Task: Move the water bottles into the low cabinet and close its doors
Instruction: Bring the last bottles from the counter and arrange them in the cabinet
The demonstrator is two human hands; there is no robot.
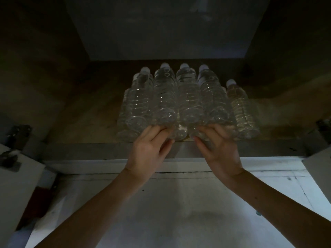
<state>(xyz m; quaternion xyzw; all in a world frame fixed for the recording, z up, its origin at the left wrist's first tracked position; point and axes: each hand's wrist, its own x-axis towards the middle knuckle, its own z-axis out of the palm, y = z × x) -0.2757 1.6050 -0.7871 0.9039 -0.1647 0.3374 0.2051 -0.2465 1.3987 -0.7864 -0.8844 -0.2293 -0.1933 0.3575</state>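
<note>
Several clear water bottles [186, 97] with white caps lie stacked on their sides on the floor of the low cabinet [80, 122], caps pointing to the back. One more bottle [241, 111] lies alone at the right of the stack. My left hand [148, 151] touches the bottoms of the bottles at the stack's left-middle, fingers curled against them. My right hand [218, 149] presses on the bottoms of the bottles at the right-middle. Both cabinet doors stand open: the left door [16, 179] and the right door [317, 167] show at the frame's edges.
The cabinet's inside is dark, with a grey back panel [164, 27] and brown side walls. A metal hinge [16, 135] sits on the left frame, another hinge [324, 129] on the right. A pale tiled floor [170, 212] lies below the cabinet's front sill [100, 151].
</note>
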